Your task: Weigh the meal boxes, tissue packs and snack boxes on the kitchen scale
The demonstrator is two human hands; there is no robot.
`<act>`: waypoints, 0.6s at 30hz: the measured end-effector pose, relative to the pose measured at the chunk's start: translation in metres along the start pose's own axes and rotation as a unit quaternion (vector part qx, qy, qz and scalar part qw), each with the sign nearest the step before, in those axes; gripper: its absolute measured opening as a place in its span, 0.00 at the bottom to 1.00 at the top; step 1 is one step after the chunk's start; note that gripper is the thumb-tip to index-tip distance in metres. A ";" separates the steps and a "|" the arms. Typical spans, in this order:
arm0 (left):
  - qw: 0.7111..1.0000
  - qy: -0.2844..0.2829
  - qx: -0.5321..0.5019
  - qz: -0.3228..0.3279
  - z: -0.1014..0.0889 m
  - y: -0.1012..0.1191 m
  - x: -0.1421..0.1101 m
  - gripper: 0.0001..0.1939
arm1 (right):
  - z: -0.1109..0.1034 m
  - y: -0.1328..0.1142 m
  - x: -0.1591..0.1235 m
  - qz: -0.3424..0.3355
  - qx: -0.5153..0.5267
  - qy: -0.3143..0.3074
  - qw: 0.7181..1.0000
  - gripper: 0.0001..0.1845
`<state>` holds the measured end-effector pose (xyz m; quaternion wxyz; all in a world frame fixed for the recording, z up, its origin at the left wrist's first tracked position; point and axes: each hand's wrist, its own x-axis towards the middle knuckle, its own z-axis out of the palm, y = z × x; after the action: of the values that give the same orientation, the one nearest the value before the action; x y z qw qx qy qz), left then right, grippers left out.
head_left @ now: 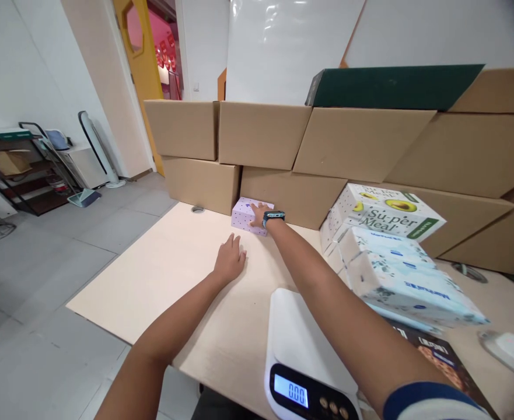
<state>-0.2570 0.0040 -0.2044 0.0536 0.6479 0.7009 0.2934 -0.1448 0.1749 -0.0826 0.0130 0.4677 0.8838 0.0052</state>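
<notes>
My right hand (259, 213) reaches far across the pale wooden table (160, 274) and lies on top of a small lilac dotted box (244, 216) that stands against the cardboard boxes; its fingers spread flat over the lid. A watch sits on that wrist. My left hand (229, 258) rests palm down on the table, fingers together and stretched forward, a little short of the lilac box and holding nothing. A white kitchen scale (303, 356) reading 0.00 stands at the near edge under my right forearm.
A wall of brown cardboard boxes (265, 140) lines the table's far side. A stack of printed packages (383, 251) stands at the right, with a dark flat box (440, 356) beneath. A white power strip (510, 350) lies far right. Shelving (20, 169) stands at the left wall.
</notes>
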 end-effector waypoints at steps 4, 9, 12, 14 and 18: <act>1.000 0.009 0.003 0.019 0.000 -0.001 0.004 0.32 | -0.006 -0.005 -0.008 -0.003 -0.016 0.006 1.000 0.31; 0.998 0.029 -0.020 0.053 0.002 -0.006 0.015 0.33 | -0.036 -0.015 -0.040 -0.042 -0.033 0.065 0.996 0.56; 0.994 0.028 -0.037 0.097 -0.004 -0.006 0.023 0.35 | -0.073 -0.003 -0.101 -0.135 -0.037 0.218 0.966 0.53; 0.990 0.020 -0.049 0.133 -0.011 -0.001 0.026 0.38 | -0.097 0.018 -0.163 -0.175 -0.043 0.272 0.945 0.50; 0.970 0.005 -0.081 0.228 -0.015 0.023 0.010 0.35 | -0.107 0.087 -0.310 -0.218 -0.076 0.379 0.896 0.47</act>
<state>-0.2457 0.0084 -0.1778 0.0341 0.7829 0.5088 0.3565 0.0982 -0.0317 0.0317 -0.2862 0.2240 0.8985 0.2462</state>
